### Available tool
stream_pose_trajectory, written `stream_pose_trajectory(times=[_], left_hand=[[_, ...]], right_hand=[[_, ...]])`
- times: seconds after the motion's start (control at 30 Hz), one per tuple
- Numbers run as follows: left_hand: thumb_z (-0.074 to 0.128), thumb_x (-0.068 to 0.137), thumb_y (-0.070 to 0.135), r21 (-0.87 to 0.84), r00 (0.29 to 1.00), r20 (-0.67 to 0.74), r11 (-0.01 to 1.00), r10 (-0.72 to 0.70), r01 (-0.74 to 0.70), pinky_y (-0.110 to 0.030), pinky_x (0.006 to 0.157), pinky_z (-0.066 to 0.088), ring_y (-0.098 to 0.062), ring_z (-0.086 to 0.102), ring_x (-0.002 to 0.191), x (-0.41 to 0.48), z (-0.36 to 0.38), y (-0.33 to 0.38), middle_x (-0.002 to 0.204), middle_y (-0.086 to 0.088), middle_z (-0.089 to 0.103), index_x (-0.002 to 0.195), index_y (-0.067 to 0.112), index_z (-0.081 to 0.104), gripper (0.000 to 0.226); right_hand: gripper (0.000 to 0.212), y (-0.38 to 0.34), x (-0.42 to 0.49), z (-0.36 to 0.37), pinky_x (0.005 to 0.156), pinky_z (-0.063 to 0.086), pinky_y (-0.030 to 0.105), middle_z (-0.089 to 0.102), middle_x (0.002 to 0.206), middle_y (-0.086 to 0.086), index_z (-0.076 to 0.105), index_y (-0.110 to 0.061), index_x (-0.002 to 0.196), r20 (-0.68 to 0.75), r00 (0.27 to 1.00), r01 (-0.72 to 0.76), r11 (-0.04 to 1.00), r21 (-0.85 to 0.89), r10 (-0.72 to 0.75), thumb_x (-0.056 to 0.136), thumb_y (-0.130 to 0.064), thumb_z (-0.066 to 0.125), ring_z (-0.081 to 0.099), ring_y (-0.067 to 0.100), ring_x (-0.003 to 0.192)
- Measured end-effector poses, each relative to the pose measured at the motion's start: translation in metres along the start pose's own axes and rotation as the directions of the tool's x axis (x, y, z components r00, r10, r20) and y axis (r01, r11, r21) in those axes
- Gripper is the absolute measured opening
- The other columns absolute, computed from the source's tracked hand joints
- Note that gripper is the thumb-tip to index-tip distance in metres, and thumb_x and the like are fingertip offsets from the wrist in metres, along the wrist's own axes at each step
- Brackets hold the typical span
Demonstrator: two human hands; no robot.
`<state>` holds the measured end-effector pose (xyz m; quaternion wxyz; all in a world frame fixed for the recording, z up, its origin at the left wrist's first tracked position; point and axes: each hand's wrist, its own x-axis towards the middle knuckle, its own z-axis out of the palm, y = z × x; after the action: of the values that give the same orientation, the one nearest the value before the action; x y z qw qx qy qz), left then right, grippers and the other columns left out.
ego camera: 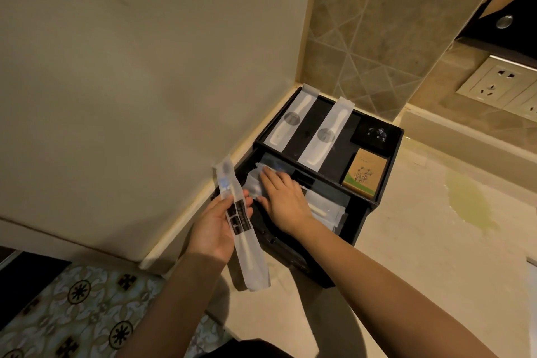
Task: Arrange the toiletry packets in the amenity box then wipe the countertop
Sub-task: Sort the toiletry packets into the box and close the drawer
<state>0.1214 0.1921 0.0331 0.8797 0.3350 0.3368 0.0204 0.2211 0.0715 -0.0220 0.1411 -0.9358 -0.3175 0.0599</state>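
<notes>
A black two-tier amenity box (389,151) stands in the countertop's corner against the wall. Two long white packets (293,119) (327,134) lie side by side on its upper tier, with a tan soap box (364,173) and a small black packet (374,134) to their right. My left hand (218,227) holds a long clear toothbrush packet (241,221) just left of the box. My right hand (283,197) rests flat inside the lower tier, fingers on clear plastic packets (322,206) lying there.
A yellowish wet patch (470,203) spreads on the beige countertop (421,256) right of the box. Wall sockets (494,81) sit on the tiled backsplash at the right. The patterned floor (81,305) shows below the counter edge at the lower left.
</notes>
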Motion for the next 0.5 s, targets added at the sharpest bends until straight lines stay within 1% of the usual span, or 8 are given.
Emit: stream_pose_trajectory(times=[0.2, 0.27, 0.4, 0.47, 0.5], left_hand=[[0.05, 0.092, 0.013, 0.012, 1.0, -0.023, 1.0, 0.011, -0.011, -0.029, 0.07, 0.051, -0.016, 0.071, 0.079, 0.001, 0.002, -0.002, 0.099, -0.01, 0.069, 0.124, 0.005, 0.052, 0.033], [0.05, 0.092, 0.013, 0.014, 1.0, -0.026, 1.0, 0.013, -0.012, -0.029, 0.07, 0.051, -0.015, 0.071, 0.077, 0.001, 0.003, -0.001, 0.097, -0.01, 0.069, 0.123, 0.005, 0.052, 0.032], [0.05, 0.093, 0.013, 0.015, 1.0, -0.022, 1.0, 0.0, 0.0, -0.03, 0.071, 0.05, -0.017, 0.068, 0.082, 0.002, 0.002, -0.001, 0.096, -0.009, 0.068, 0.126, 0.003, 0.051, 0.035], [0.05, 0.093, 0.013, 0.024, 1.0, -0.026, 1.0, -0.001, 0.002, -0.03, 0.072, 0.05, -0.017, 0.068, 0.083, 0.002, 0.001, -0.001, 0.096, -0.009, 0.068, 0.125, 0.004, 0.051, 0.034], [0.05, 0.093, 0.013, 0.029, 1.0, -0.028, 1.0, 0.001, 0.0, -0.03, 0.071, 0.05, -0.017, 0.068, 0.083, 0.002, 0.001, -0.001, 0.096, -0.009, 0.069, 0.125, 0.004, 0.052, 0.033]], right_hand=[[0.062, 0.004, 0.009, 0.006, 0.107, 0.029, 0.041, 0.025, 0.155, 0.005, 0.02, -0.015, 0.146, 0.042, 0.999, 0.001, 0.998, -0.063, 0.002, 0.095, -0.042, 0.041, 0.026, 0.028, 0.136], [0.062, 0.004, 0.007, 0.008, 0.109, 0.028, 0.04, 0.024, 0.156, 0.005, 0.018, -0.015, 0.147, 0.039, 0.999, 0.005, 0.998, -0.062, -0.003, 0.096, -0.043, 0.038, 0.025, 0.028, 0.137], [0.062, 0.003, 0.002, 0.007, 0.114, 0.021, 0.04, 0.018, 0.158, 0.003, 0.014, -0.017, 0.148, 0.026, 0.999, 0.024, 0.999, -0.038, -0.023, 0.097, -0.043, 0.037, 0.02, 0.026, 0.14], [0.06, 0.003, -0.003, 0.002, 0.114, 0.021, 0.039, 0.021, 0.157, 0.002, 0.021, -0.018, 0.147, -0.022, 0.999, 0.046, 0.999, -0.018, -0.046, 0.095, -0.041, 0.041, 0.021, 0.024, 0.141], [0.056, 0.003, -0.006, 0.0, 0.113, 0.024, 0.039, 0.028, 0.155, 0.004, 0.029, -0.018, 0.144, -0.057, 0.997, 0.059, 0.998, -0.014, -0.059, 0.094, -0.038, 0.045, 0.025, 0.024, 0.139]])
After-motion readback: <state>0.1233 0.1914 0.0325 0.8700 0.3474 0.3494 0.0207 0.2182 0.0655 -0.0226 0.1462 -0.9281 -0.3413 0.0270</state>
